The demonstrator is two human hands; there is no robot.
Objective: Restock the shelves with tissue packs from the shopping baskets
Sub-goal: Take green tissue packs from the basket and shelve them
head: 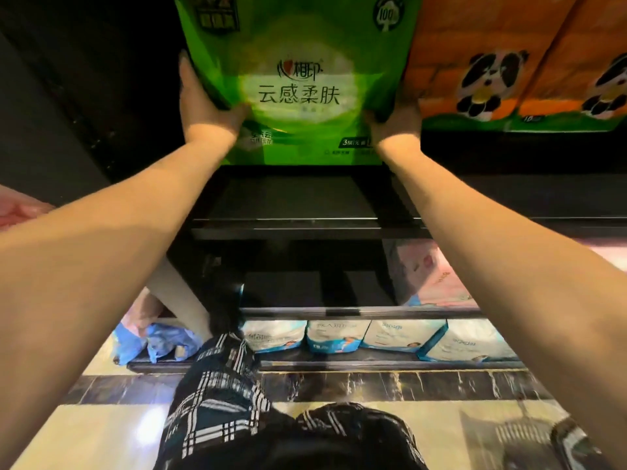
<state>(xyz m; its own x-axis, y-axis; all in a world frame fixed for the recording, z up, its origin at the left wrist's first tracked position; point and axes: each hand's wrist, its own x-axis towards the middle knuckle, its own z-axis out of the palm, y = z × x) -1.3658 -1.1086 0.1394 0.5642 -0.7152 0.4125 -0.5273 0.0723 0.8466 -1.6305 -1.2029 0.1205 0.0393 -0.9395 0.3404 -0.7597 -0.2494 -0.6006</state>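
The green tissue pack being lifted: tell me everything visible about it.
The green tissue pack is a large, glossy plastic-wrapped bundle with a pale oval on its front bearing dark Chinese characters. It is held upright at upper-shelf height, its top cut off by the frame. The left hand grips its left edge, the right hand its lower right corner. An orange panda-printed pack sits right beside it.

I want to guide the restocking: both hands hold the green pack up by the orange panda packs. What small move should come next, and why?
Probably push the green tissue pack straight back onto the shelf. The left hand and right hand grip its lower sides, and its bottom hangs in front of the shelf edge, beside the orange panda packs.
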